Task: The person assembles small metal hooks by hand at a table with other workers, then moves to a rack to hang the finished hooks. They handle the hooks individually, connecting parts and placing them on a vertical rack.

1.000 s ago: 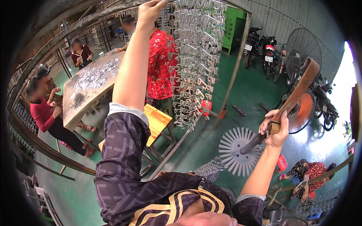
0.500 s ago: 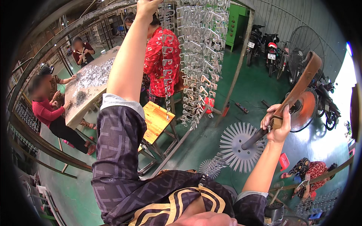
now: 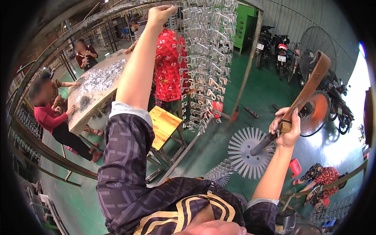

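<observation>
My left hand is raised high at the rack with its fingertips pinched together. Just below and right of it hangs a strand of bent metal clips, touching a dense bunch of similar hanging clips. The grip point on the strand is too small to see clearly. Out to the right, my right hand is wrapped round a brown curved bar at its block-like base. A dark rod runs down from there to a flat grey disc with radial slots.
A person in red stands behind the rack; others sit round a table heaped with metal pieces. A wooden stool stands below my left arm. Motorbikes and a fan are at right, with a crouching person lower right.
My left hand has come down slightly and to the right. The strand of clips has shifted right against the bunch. My right hand has barely moved. Another person's arm now shows behind the table.
</observation>
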`<state>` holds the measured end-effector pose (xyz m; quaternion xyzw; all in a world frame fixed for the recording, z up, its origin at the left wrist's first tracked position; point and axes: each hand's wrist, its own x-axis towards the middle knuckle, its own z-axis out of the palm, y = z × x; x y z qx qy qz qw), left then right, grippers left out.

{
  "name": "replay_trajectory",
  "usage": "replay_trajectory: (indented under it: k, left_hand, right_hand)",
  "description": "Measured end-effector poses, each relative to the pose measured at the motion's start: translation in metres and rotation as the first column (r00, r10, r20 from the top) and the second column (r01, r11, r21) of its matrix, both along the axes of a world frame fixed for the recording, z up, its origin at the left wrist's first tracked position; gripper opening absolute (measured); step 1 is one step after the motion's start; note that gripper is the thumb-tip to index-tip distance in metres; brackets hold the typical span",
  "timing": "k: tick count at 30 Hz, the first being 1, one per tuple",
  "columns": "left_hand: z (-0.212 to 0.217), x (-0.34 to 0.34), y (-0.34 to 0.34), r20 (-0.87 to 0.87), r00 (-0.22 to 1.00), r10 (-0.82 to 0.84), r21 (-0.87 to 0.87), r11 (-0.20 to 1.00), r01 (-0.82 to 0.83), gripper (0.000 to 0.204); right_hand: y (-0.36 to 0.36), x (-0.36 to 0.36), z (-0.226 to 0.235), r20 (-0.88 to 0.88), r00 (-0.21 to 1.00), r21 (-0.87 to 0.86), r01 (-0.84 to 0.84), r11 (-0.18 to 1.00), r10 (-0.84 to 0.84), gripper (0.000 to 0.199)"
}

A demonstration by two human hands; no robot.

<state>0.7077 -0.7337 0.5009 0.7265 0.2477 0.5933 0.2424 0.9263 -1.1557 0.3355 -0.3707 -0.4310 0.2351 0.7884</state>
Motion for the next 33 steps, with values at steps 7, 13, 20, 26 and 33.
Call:
replay_trajectory:
  k: [7,13,20,26,33]
  left_hand:
    - [-0.068,-0.027,-0.057,0.186,0.964,-0.188,-0.038,0.979,0.198,0.029]
    - [-0.129,-0.019,-0.103,0.268,0.91,-0.318,-0.085,0.932,0.351,0.022]
    - [-0.204,-0.025,-0.152,0.157,0.909,-0.385,-0.143,0.902,0.407,0.009]
    - [-0.293,-0.022,-0.189,0.073,0.898,-0.435,-0.251,0.863,0.438,0.008]
    - [-0.346,-0.014,-0.248,-0.083,0.838,-0.539,-0.292,0.817,0.496,0.013]
  right_hand:
    - [0.0,0.005,-0.007,-0.001,1.0,0.015,-0.012,1.0,0.012,0.052]
    - [-0.003,0.011,-0.012,-0.005,0.999,0.022,-0.041,0.999,0.042,0.053]
    - [0.0,0.013,-0.015,-0.019,0.996,0.018,-0.085,0.996,0.085,0.054]
    - [0.0,0.015,-0.018,-0.008,0.995,0.022,-0.1,0.995,0.101,0.055]
    - [0.0,0.014,-0.016,-0.012,0.989,0.029,-0.144,0.989,0.144,0.056]
